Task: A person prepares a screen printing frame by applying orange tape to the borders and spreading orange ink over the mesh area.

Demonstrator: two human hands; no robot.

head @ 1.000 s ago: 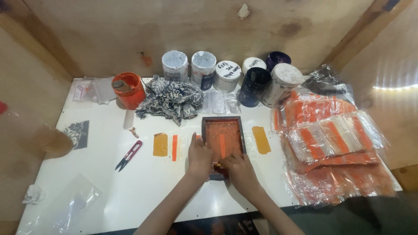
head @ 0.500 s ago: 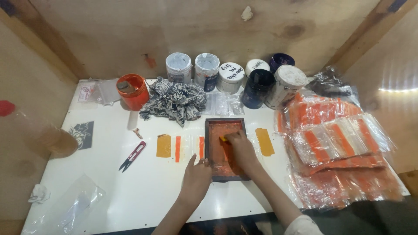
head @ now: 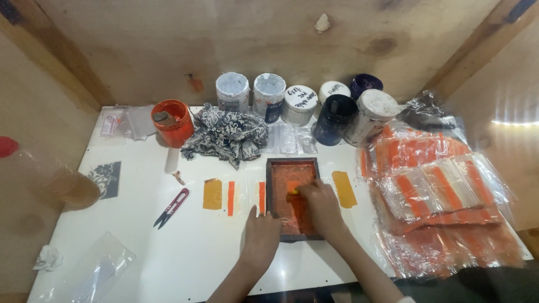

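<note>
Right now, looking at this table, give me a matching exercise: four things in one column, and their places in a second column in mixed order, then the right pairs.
Things:
1. orange pot
2. small snips
3. patterned cloth
4. stack of clear bags with orange strips

Places:
A. along the right side of the table
B. back left, beside the cloth
C. in front of the row of jars
D. left of the dark frame, lying flat on the white top

Pairs: 1-B, 2-D, 3-C, 4-A
</note>
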